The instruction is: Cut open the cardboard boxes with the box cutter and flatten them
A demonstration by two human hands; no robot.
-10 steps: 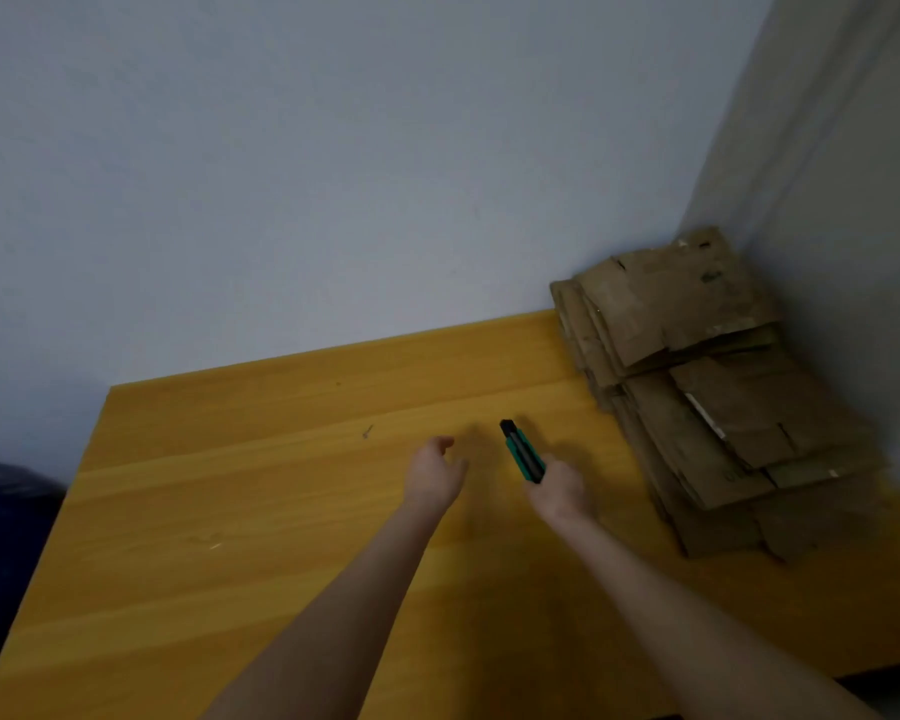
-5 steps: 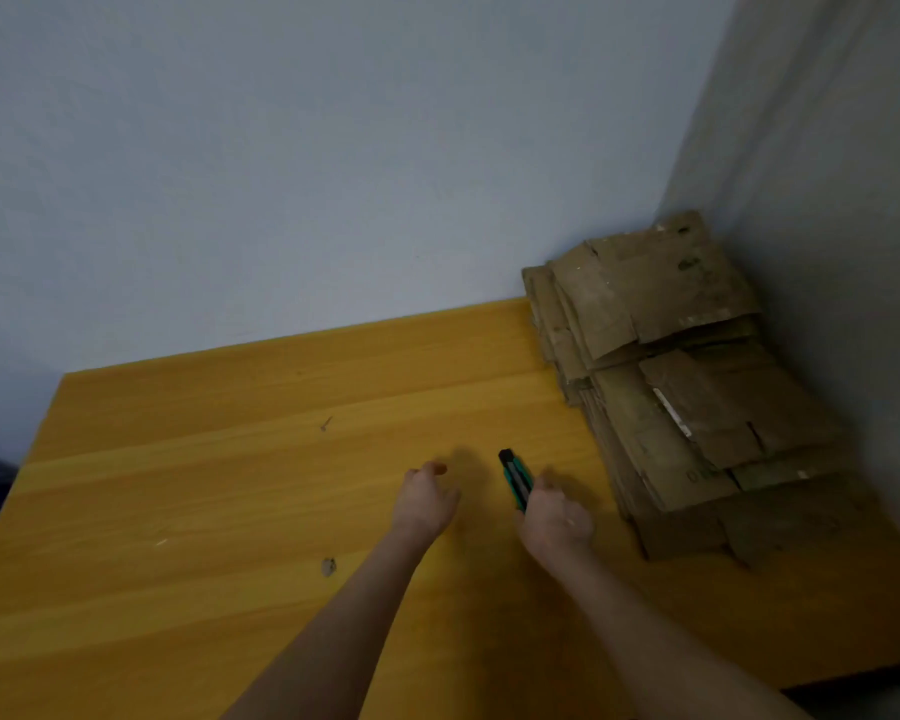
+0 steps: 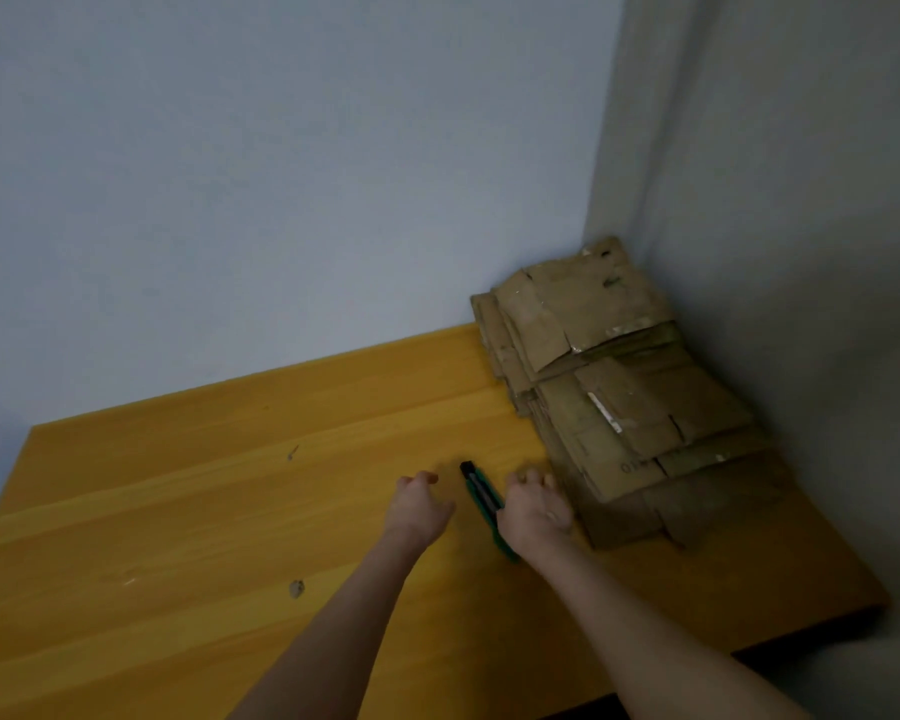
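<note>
Found flattened cardboard boxes [image 3: 619, 407] stacked at the far right corner of the wooden table [image 3: 178, 511], close against the grey wall [image 3: 775, 252] on the right. Recorded the green and black box cutter [image 3: 478, 488] near the stack's front left edge, black tip pointing away from the person, rear end hidden beneath the right wrist. Noted the right hand [image 3: 536, 509] directly beside and partly over the cutter, fingers loosely curled, fingertips just short of the cardboard. Could not tell whether thumb or palm gripped the cutter or merely lay against it. Noted the left hand [image 3: 419, 506] just left of the cutter, apart from it, fingers loosely curled, holding nothing. Logged a small dark blemish [image 3: 296, 588] on the tabletop, left of the left forearm.
</note>
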